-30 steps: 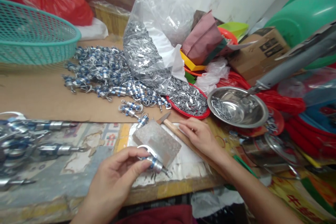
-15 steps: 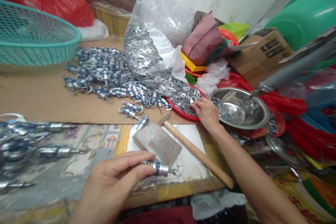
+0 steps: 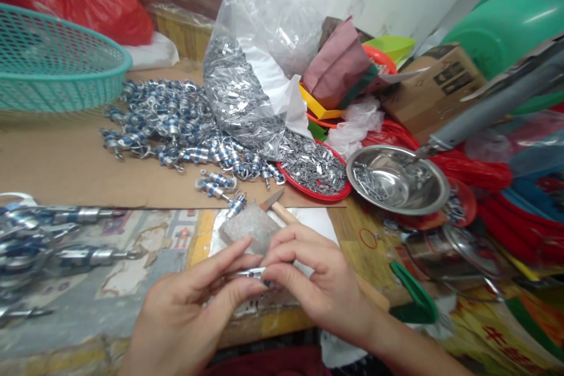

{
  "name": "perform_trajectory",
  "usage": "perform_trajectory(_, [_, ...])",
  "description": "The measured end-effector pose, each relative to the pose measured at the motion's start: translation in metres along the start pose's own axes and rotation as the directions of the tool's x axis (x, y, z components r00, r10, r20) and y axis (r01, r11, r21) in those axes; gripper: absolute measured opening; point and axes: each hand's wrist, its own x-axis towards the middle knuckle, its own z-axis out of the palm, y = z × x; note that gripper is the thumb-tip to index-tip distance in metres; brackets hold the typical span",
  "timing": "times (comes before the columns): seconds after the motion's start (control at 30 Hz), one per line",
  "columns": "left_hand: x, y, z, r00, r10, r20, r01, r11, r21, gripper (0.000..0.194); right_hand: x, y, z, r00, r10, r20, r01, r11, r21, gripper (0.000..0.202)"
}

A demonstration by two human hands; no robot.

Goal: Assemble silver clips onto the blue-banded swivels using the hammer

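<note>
Close in front of me, my left hand pinches a small metal cylinder fitting between thumb and fingers; only a silvery strip of it shows. My right hand meets it there, thumb and fingertips pressed together at the fitting's right end. Whatever those right fingers hold is hidden. Behind the hands lie a grey metal block and a hammer with a wooden handle, partly covered by my right hand. Farther back, a red tray holds many small flat metal clips.
A heap of blue-banded fittings covers the cardboard, and more fittings lie at left. Around them stand a clear bag of clips, a steel bowl with small metal pieces, a turquoise basket and a cardboard box.
My right hand has left the red tray and come back toward me to the fitting in my left hand. The left hand stays nearly in place, its fitting now mostly covered.
</note>
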Motion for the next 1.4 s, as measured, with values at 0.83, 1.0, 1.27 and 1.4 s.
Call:
perform_trajectory(0.83, [0.010, 0.005, -0.015, 0.976, 0.037, 0.214, -0.060, 0.993, 0.104, 0.011, -0.020, 0.015, -0.001, 0.838, -0.510, 0.191, 0.530, 0.682, -0.504, 0.019])
perform_trajectory(1.0, [0.011, 0.010, -0.015, 0.970, 0.069, 0.233, -0.116, 0.974, 0.193, 0.011, -0.020, 0.016, -0.004, 0.819, -0.536, 0.205, 0.550, 0.631, -0.547, 0.022])
perform_trajectory(1.27, [0.007, 0.010, -0.012, 0.974, 0.144, 0.176, -0.183, 0.955, 0.235, 0.011, -0.021, 0.011, -0.008, 0.824, -0.488, 0.288, 0.563, 0.646, -0.515, 0.026])
perform_trajectory(1.4, [0.010, 0.006, -0.014, 0.968, 0.152, 0.201, -0.193, 0.961, 0.199, 0.011, -0.019, 0.013, -0.006, 0.814, -0.555, 0.171, 0.561, 0.675, -0.480, 0.023])
